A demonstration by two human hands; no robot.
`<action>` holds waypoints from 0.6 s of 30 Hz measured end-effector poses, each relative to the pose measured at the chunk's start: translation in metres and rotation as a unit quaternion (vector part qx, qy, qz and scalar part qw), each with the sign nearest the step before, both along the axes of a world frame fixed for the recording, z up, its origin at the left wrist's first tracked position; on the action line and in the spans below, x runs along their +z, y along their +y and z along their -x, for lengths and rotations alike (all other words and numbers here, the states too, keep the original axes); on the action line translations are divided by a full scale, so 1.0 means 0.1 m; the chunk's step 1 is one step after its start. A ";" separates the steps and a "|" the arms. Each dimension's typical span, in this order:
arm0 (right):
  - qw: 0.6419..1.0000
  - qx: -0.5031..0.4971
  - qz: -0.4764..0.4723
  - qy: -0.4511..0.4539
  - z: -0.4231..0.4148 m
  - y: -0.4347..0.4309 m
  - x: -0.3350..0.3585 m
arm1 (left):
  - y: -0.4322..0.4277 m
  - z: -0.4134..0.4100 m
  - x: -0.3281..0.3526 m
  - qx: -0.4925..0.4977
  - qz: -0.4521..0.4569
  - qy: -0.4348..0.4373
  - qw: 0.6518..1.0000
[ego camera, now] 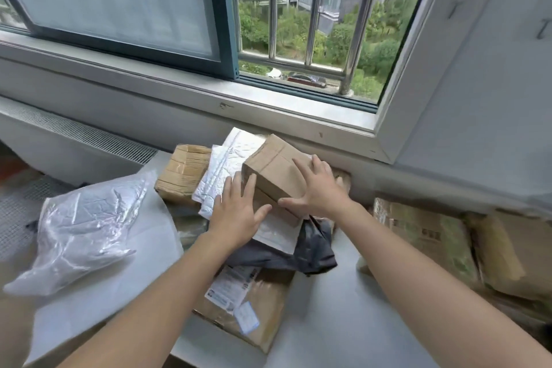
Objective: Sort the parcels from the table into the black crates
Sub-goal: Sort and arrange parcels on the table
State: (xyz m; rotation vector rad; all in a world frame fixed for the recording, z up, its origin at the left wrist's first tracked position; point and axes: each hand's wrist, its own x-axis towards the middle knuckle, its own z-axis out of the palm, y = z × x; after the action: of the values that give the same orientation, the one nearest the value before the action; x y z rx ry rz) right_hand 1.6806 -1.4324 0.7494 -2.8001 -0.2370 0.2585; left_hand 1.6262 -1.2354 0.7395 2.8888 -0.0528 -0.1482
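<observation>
Window (313, 24) across the far wall, teal sliding frame, metal bars outside; pale sill (268, 101) below it. Slatted vent grille (80, 131) far left. Table (328, 293): smooth grey-white top, parcels heaped at its middle against the wall. Right of the table and lower, two big cartons: green-printed one (424, 236), shiny with tape, and plain tan one (513, 254) beside it; cannot tell whether a crate holds them. Clear bag (80, 233), crinkled glossy film, soft and lumpy, lies alone on the table's left side, apart from the heap. Flat carton (263, 317) at the heap's near end, brown, with white printed labels on top. Grey bag (310, 251), matte dark plastic, slumped over the flat carton's far edge. White mailer (221, 170), quilted bubble texture, leans at the back, overlapping a taped box (182, 173) to its left, which is tan and banded with glossy strips. Small box (277, 170), the task's parcel in hand: plain brown card, rectangular, taped seam across, tilted on top of the heap near the wall, above a white envelope (277, 231). Left hand (236, 215): forearm reaching in, fingers straight and spread, tips against the small box's near-left face, palm over the mailer's edge. Right hand (316, 188): fingers splayed flat on the box's top, thumb stretched wide along its near edge. Both hands wide, pressing rather than curling round.
</observation>
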 end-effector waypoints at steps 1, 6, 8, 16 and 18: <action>1.000 -0.016 0.012 0.005 -0.04 0.07 0.00 | 0.11 -0.05 -0.02 -0.005 0.004 0.006 1.000; 0.994 -0.093 0.050 0.008 -0.15 0.34 0.00 | 0.63 -0.45 -0.13 0.002 0.032 0.018 0.999; 0.992 -0.110 0.063 -0.002 -0.14 0.46 -0.02 | 0.80 -0.64 -0.19 0.030 0.063 0.043 0.997; 0.981 -0.187 0.046 -0.007 -0.04 0.67 0.00 | 1.06 -1.07 -0.34 0.143 0.276 0.123 0.942; 0.978 -0.204 0.047 -0.011 0.00 0.66 -0.01 | 1.01 -1.09 -0.33 0.132 0.292 0.121 0.940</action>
State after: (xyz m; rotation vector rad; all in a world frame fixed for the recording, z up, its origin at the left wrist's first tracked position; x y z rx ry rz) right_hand 1.6802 -1.3661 0.7489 -2.8612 0.3514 0.1431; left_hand 1.7355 -1.1348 0.7070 2.2392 0.2875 -0.3662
